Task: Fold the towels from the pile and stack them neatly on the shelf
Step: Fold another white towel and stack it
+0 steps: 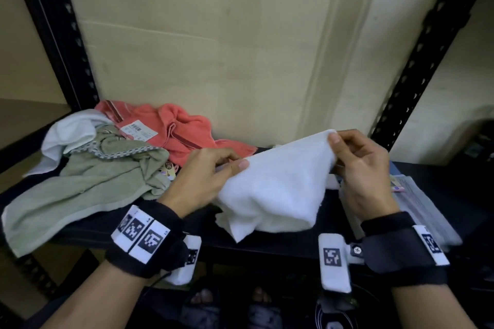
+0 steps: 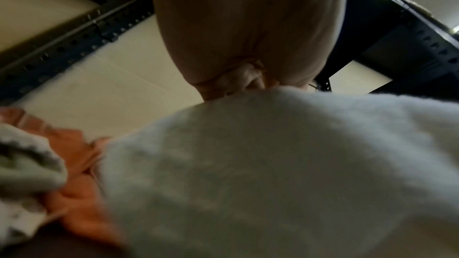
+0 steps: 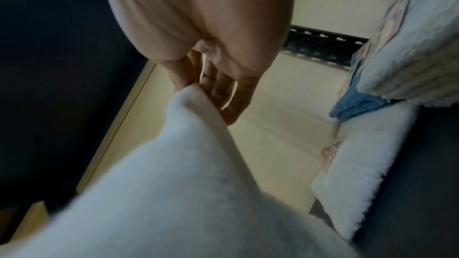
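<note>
Both hands pinch the top edge of the white towel (image 1: pixel 272 189), the left hand (image 1: pixel 205 176) lower and the right hand (image 1: pixel 363 168) higher, so it hangs over the shelf (image 1: pixel 267 246) between the pile (image 1: pixel 107 163) and the stack (image 1: pixel 417 203), probably to find its corners.

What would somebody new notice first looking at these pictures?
Most likely the white towel at the centre front of the black shelf, pinched at its upper edge by the left hand and the right hand. Next, the unfolded pile at the left: a coral towel with a store tag at the back and a sage green towel spilling over the shelf's front edge. At the right lies a stack of folded towels.
</note>
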